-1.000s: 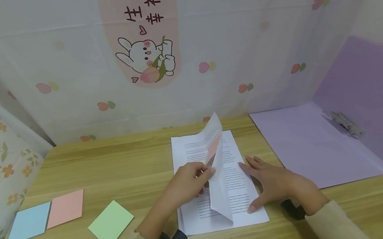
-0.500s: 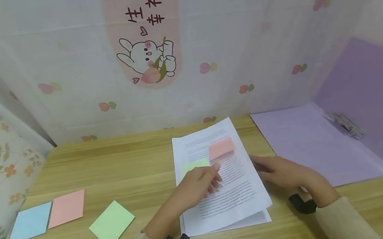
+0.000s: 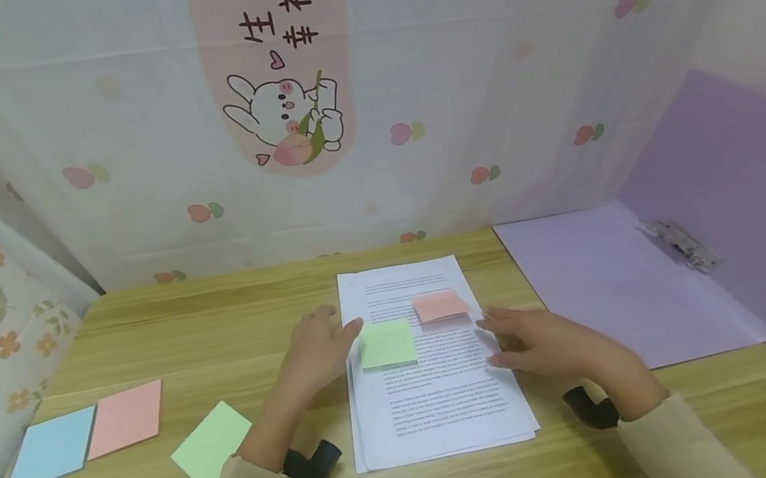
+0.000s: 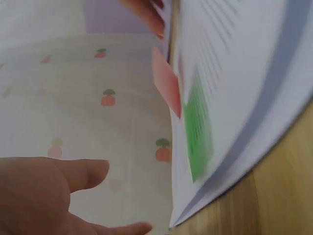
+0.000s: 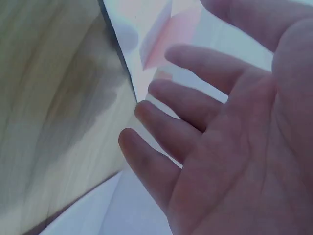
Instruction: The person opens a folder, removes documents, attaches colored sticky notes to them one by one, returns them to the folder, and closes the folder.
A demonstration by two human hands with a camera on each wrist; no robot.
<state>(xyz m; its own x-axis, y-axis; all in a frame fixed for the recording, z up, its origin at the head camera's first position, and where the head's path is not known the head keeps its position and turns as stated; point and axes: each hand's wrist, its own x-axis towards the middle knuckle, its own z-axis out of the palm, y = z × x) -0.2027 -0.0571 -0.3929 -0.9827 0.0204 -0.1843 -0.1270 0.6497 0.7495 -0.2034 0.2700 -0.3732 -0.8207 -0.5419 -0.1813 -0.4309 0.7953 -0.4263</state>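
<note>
A stack of printed sheets point(image 3: 450, 414) lies on the table, its layers slightly out of line at the lower edge. On the top page sit a green sticky note point(image 3: 387, 345) and, to its upper right, a pink sticky note point(image 3: 440, 305) whose lower edge lifts a little. My left hand point(image 3: 314, 352) is at the left edge of the stack, thumb apart from the fingers, holding nothing. At the right edge is my right hand point(image 3: 540, 339), fingers extended beside the paper; the right wrist view shows its palm point(image 5: 234, 161) with nothing in it.
To the right, an opened purple folder point(image 3: 605, 295) with a metal clip point(image 3: 680, 244) has its cover raised against the wall. On the left lie a blue sticky pad point(image 3: 49, 451), a pink pad point(image 3: 126, 419) and a green pad point(image 3: 212, 445), the latter partly behind the left forearm.
The top sheet, lifted and curved by my left hand, came down flat on the stack, bringing both notes into full view. My left hand let go and moved left; the right stayed near the right edge.
</note>
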